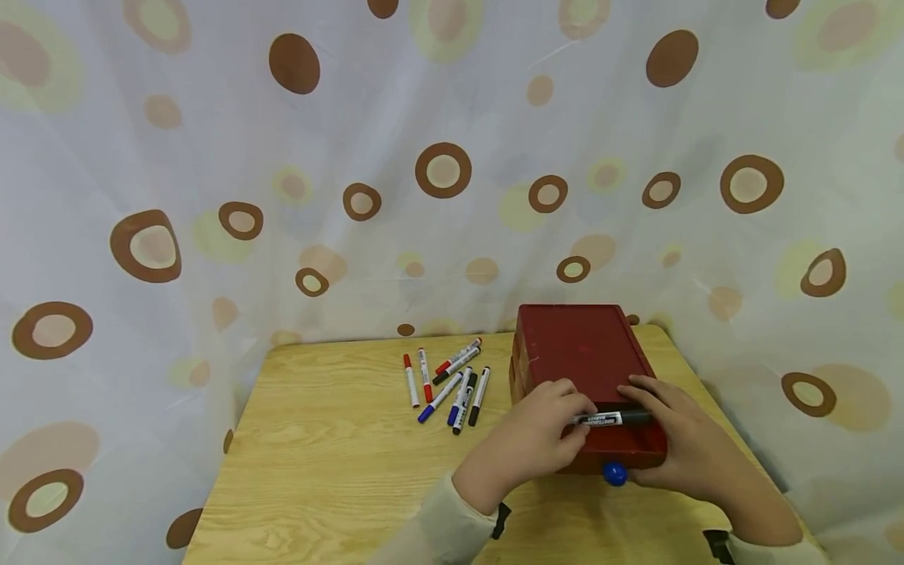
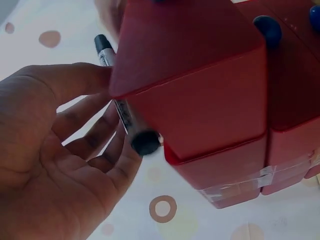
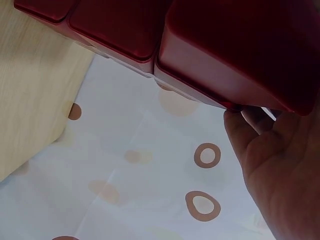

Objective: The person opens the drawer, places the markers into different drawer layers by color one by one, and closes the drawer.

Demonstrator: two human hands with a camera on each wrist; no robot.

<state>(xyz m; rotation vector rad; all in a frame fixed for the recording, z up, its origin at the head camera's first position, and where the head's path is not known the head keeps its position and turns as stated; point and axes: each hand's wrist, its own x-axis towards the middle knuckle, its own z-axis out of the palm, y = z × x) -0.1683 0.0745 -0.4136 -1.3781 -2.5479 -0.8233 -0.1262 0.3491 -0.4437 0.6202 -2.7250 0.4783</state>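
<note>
A black-capped marker [image 1: 602, 419] lies crosswise over the pulled-out top drawer [image 1: 607, 463] of a dark red drawer cabinet [image 1: 582, 345]. My left hand [image 1: 540, 428] pinches this marker near one end, at the drawer's left side. Both dark ends of the marker show past the drawer corner in the left wrist view, with the left hand [image 2: 75, 140] around it. On the other side, my right hand [image 1: 695, 443] grips the drawer, its thumb by the blue knob [image 1: 615, 473] and its fingers at the cabinet's top edge. In the right wrist view, the right hand's fingers [image 3: 237, 130] touch the drawer's side.
Several red, blue and black markers [image 1: 412, 382] lie loose on the wooden table [image 1: 318, 455], left of the cabinet. A spotted curtain [image 1: 395, 118] hangs behind the table and along both sides. Clear tape [image 2: 240, 182] runs along the cabinet's side.
</note>
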